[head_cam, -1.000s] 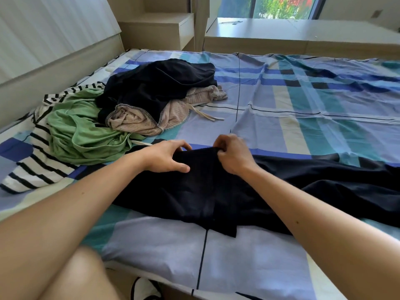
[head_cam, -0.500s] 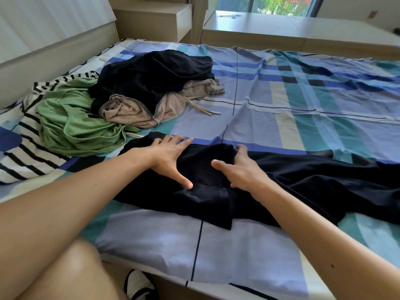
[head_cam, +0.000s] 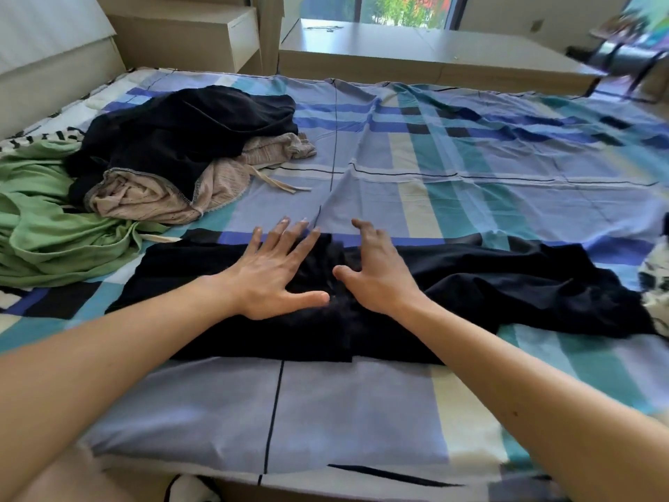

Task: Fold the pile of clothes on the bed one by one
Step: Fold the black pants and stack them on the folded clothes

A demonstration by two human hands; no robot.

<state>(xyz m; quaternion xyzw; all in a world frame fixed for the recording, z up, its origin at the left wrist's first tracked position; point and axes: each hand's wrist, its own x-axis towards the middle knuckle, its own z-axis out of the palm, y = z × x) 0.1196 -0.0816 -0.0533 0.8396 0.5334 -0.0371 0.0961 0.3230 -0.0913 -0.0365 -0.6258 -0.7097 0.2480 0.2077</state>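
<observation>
Plainly, the left hand (head_cam: 275,273) and right hand (head_cam: 374,275) were laid open, fingers spread, on the garment (head_cam: 506,284) — nothing gripped — which was stretched across the bed (head_cam: 362,411). Creases could be pressed in if its bunched right end were left unsmoothed.

green garment (head_cam: 54,219): cut by left edge | patterned cloth (head_cam: 656,284): cut by right edge | dark object (head_cam: 623,56) top right: blurred
</observation>
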